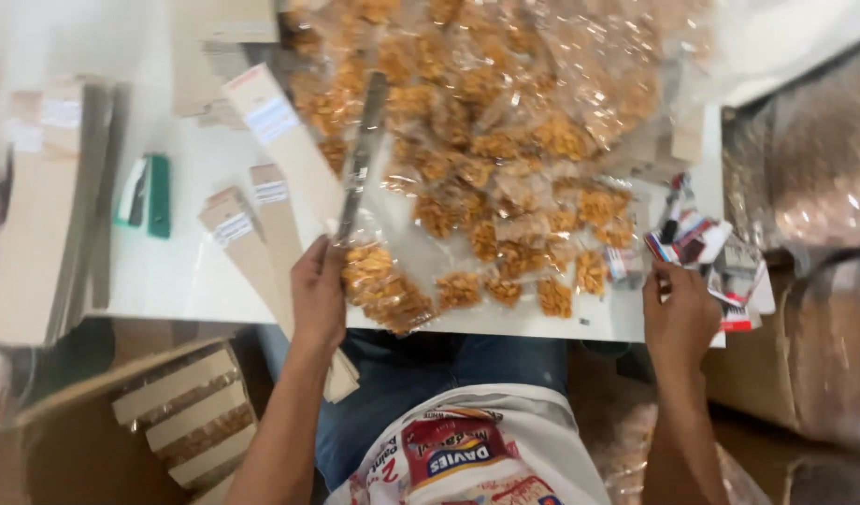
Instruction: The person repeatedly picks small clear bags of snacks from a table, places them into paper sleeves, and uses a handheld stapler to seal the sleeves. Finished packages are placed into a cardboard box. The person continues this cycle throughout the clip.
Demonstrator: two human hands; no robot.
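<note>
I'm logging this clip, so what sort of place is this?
Likely a small snack-packing workstation: a heap of clear plastic packets of orange-brown snacks covers the white table, flat tan cardboard sleeves lie beside it, and an open brown carton holds filled ones.

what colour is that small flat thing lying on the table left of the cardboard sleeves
Green, with a white part along its left side. The head view, the only one, shows it.

Packing workshop (snack packets, cartons)
</note>
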